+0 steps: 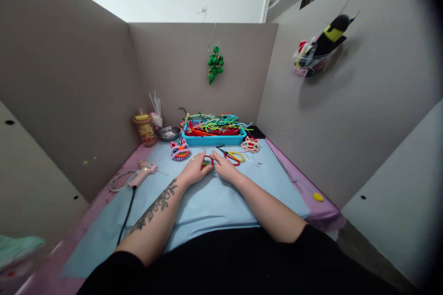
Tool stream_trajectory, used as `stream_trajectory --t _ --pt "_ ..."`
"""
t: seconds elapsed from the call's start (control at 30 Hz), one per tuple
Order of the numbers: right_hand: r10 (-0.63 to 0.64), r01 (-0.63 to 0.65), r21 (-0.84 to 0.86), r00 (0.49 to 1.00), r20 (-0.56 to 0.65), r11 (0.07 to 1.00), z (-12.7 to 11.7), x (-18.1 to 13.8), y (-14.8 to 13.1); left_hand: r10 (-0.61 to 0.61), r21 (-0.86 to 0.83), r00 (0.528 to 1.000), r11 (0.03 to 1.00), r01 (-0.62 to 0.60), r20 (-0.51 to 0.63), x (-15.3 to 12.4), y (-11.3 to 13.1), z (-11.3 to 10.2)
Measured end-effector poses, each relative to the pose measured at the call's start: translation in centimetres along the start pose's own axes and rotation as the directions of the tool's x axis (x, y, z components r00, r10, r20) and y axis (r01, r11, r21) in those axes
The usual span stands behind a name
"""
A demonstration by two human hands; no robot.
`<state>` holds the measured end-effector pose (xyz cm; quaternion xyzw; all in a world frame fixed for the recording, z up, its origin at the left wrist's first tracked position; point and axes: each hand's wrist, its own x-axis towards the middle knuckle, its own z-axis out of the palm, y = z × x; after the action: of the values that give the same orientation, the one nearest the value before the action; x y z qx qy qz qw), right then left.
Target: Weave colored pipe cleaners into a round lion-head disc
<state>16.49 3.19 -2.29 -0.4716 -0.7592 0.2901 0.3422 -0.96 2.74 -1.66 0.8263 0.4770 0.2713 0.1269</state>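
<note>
Over the middle of the blue cloth, my left hand point(195, 169) and my right hand point(225, 168) are close together with fingers bent inward. Between them is a curved red pipe cleaner point(209, 158) with a yellow-green bit below it. Both hands appear closed on it, though fingers partly hide it. Just beyond my right hand lie scissors with yellow handles point(238, 156) and a red-handled tool point(232, 162). A purple lion-head figure point(180, 150) sits past my left hand. A cream and red lion-head figure point(251, 144) lies to the far right.
Behind stands a blue tray point(214, 140) heaped with coloured pipe cleaners. At left are a pink glue gun point(143, 173) with its cable, a brown-lidded cup point(144, 130) and a metal bowl point(168, 133). A yellow disc point(317, 197) lies right. Grey partitions enclose the table.
</note>
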Motion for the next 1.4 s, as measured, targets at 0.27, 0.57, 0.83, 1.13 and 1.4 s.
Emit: stream_trajectory --t 0.27,0.57,0.83,1.13,1.4 --pt "-0.024 0.023 -0.033 1.000 -0.020 0.999 0.2 0.1 0.3 0.024 0.047 1.000 0.999 -0.025 0.008 -0.3 0.6 -0.7" --pt "-0.013 0.043 0.160 0.983 -0.184 0.986 0.0 0.6 0.8 0.009 0.001 0.997 1.000 -0.009 -0.077 -0.6 0.6 -1.1" --pt "0.084 0.065 0.288 0.875 -0.477 0.955 -7.3 4.7 -0.3 -0.044 -0.115 0.999 0.992 0.043 -0.010 -1.4 -0.9 -1.0" --pt "-0.135 0.080 -0.380 0.983 -0.121 0.921 -5.7 12.5 -0.8 -0.066 -0.090 0.997 0.994 0.063 -0.030 -1.5 0.4 -0.9" --pt "-0.002 -0.015 -0.542 1.000 -0.030 0.840 -2.0 15.6 -2.5 -0.049 -0.066 0.999 0.997 0.049 0.006 -2.0 0.9 -0.9"
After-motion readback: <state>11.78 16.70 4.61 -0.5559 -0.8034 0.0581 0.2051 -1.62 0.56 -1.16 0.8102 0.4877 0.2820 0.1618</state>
